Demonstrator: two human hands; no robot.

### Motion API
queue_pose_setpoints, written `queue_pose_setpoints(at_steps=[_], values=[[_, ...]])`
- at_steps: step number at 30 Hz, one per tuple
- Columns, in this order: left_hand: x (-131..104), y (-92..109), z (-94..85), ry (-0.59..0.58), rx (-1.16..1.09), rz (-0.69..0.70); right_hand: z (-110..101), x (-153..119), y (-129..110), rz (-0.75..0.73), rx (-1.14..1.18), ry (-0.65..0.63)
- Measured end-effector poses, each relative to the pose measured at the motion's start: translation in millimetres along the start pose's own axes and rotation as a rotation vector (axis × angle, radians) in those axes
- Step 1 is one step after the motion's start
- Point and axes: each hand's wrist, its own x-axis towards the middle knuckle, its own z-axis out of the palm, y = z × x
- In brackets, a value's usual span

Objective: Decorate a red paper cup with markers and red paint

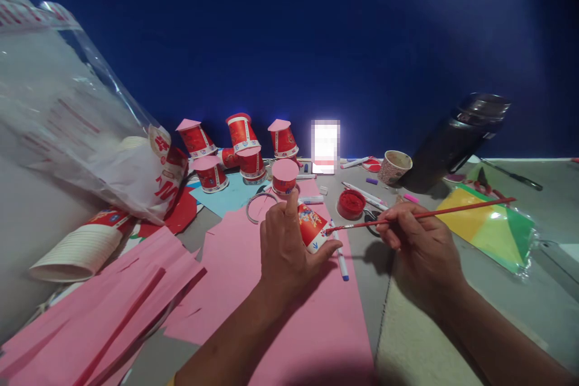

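Note:
Tilted above the pink paper (235, 265), a red and white paper cup (312, 224) is gripped by my left hand (286, 244), thumb along its lower end. My right hand (418, 247) pinches a long red paintbrush (465, 207). The brush tip touches the white band of the cup, where small red and blue marks show. Just beyond, a round pot of red paint (350, 204) stands open between the hands. A white marker with a blue end (342, 259) lies beside the cup. My left palm and fingers hide part of the cup.
Behind stand several red cups (284, 177) with pink paper tops. A stack of paper cups (76, 251) in a clear plastic bag (81, 102) lies left. A patterned cup (395, 167), a black flask (452, 145) and a packet of coloured paper (491, 223) are right. A bright screen (325, 146) stands at the back.

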Motion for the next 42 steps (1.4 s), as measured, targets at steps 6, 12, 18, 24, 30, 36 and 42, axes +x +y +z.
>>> queue_pose_setpoints(at_steps=[6, 12, 18, 24, 30, 36, 42], values=[[-0.2, -0.9, 0.3, 0.013, -0.019, 0.019, 0.8, 2.5, -4.6, -0.022, -0.005, 0.007], [-0.6, -1.7, 0.2, 0.007, -0.037, 0.035, -2.6, 5.2, -3.3, -0.031, 0.007, -0.001], [-0.4, -2.1, 0.6, 0.007, -0.032, 0.037, -2.9, 1.6, -0.8, -0.026, -0.005, -0.005], [-0.5, -1.0, 0.2, -0.009, -0.034, 0.029, -1.1, -0.7, -2.9, -0.009, -0.022, -0.026], [-0.4, -1.9, 1.7, -0.006, -0.039, 0.023, -5.1, 1.4, -1.3, -0.024, -0.01, -0.038], [-1.2, -3.2, 2.9, -0.003, -0.061, 0.038, -5.0, 4.6, -4.0, -0.016, 0.015, -0.009], [0.1, -5.0, 1.3, -0.045, -0.083, 0.069, -3.9, 8.9, -9.7, 0.0, 0.06, -0.021]])
